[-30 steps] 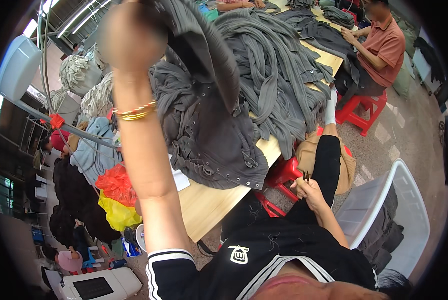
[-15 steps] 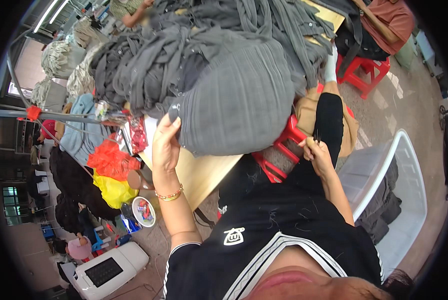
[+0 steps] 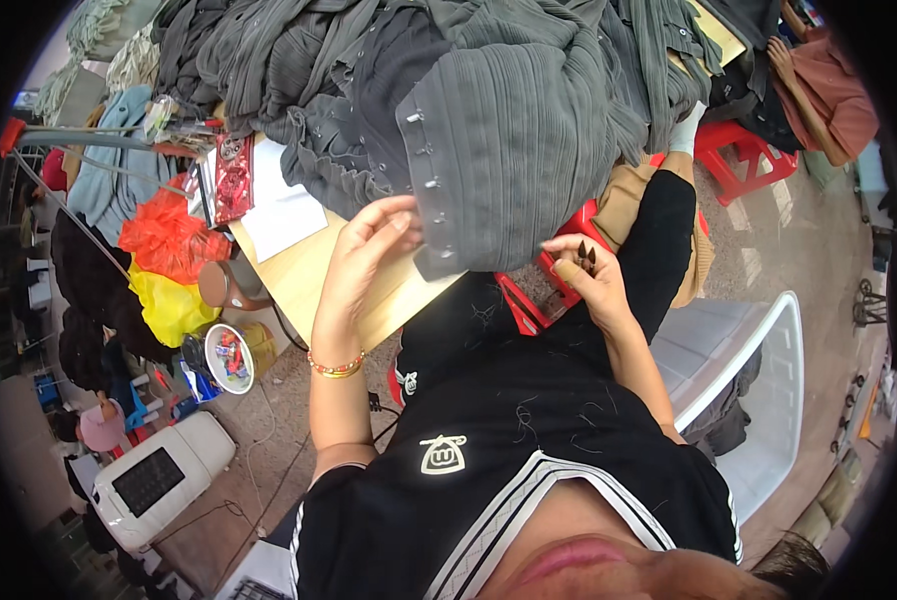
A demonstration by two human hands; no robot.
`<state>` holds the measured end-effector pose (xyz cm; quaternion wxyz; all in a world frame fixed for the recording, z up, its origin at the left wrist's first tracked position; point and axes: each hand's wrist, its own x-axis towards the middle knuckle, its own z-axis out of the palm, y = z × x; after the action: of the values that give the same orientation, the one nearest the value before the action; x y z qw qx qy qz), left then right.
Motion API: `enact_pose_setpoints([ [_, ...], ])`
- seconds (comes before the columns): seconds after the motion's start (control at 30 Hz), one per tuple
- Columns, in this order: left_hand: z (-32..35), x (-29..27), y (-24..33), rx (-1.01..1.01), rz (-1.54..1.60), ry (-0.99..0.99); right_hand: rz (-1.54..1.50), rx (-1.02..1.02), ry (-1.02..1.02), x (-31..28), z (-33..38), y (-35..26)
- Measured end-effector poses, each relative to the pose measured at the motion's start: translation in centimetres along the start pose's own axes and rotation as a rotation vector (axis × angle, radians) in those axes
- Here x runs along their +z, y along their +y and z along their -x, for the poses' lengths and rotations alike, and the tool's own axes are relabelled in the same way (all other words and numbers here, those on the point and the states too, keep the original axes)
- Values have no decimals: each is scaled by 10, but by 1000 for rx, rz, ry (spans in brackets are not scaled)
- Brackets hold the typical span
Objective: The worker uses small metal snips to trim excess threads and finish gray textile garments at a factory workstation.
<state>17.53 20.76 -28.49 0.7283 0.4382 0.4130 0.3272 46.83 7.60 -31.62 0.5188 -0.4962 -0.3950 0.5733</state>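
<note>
A dark grey ribbed garment hangs over the near edge of the table, its button band with pale buttons turned toward my left. My left hand is beside that band, fingers stretched and apart, holding nothing; whether the fingertips touch the cloth is unclear. Low on the garment's right side, my right hand is closed round a pair of small dark thread snips, whose two pointed blades stick up between the fingers. The rest of the snips is hidden in the palm.
More grey garments are heaped across the wooden table. White paper lies at its left. Beyond are red and yellow plastic bags and a small bucket. A white bin with dark cloth stands right; a co-worker sits beyond.
My left hand has let go of the garment's edge. The garment has settled with its button band showing. My right hand has moved up beside the cloth, snips' blades now visible. The view has shifted.
</note>
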Motion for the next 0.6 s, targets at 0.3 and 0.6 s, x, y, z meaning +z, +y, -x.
enact_pose_setpoints([
  [0.3,-21,36,-8,126,-158,45,0,52,45,-7,2,15],
  [0.6,-53,70,4,205,16,-27,184,-103,124,-12,8,38],
])
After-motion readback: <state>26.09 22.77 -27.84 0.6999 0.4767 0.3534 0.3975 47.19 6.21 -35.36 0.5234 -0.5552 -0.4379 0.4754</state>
